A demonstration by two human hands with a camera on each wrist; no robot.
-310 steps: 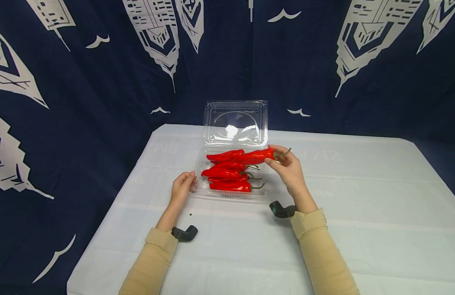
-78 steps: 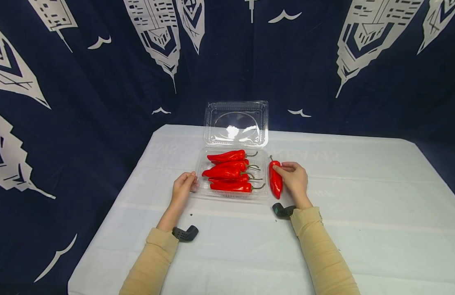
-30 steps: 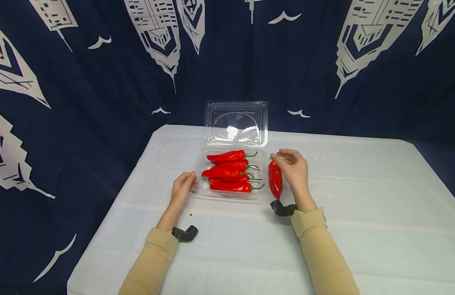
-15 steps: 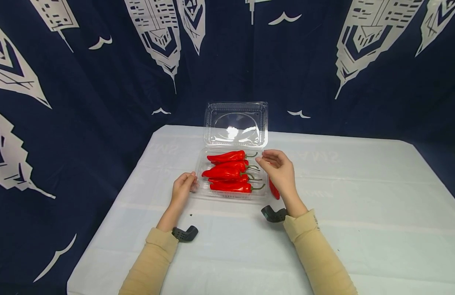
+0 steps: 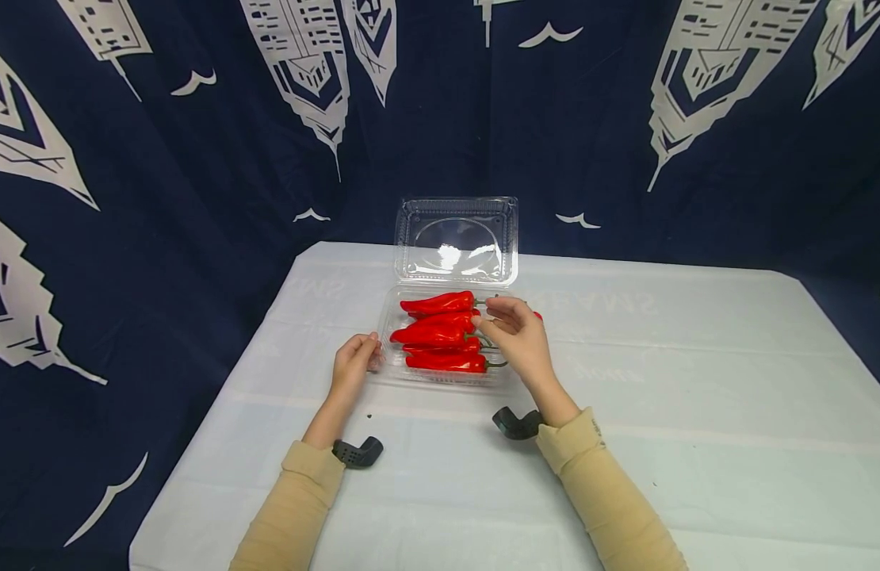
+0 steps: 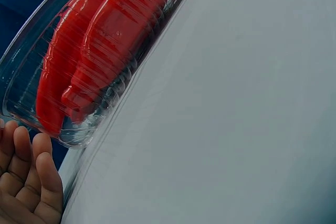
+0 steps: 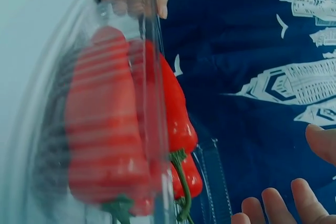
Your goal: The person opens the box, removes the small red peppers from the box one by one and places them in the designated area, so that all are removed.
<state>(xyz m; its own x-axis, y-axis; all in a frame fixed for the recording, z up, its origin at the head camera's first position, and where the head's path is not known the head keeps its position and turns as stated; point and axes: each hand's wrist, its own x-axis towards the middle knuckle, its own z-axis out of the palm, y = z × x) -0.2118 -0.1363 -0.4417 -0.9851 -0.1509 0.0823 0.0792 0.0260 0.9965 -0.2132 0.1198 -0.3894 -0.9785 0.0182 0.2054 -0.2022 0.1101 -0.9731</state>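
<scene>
Several red peppers (image 5: 440, 334) lie side by side in the base of a clear plastic clamshell box (image 5: 450, 378), stems toward the right. My left hand (image 5: 354, 357) holds the box by its left rim; in the left wrist view its curled fingers (image 6: 43, 179) meet the box's end. Over the box's right side is my right hand (image 5: 517, 337), thumb and fingers apart and nothing between them, near the pepper stems. The right wrist view has these fingers (image 7: 275, 205) at lower right, away from the peppers. One pepper (image 5: 537, 316) outside the box is mostly hidden behind my right hand.
The box's raised lid (image 5: 457, 238) stands behind the base. A white cloth (image 5: 697, 412) covers the table, with small dark specks on it. A dark blue patterned curtain (image 5: 440, 119) hangs behind. Each wrist wears a black camera (image 5: 357, 452).
The right hand took one pepper out of the box and laid it on the table to the right. It let go, then moved left over the box. The left hand stayed put.
</scene>
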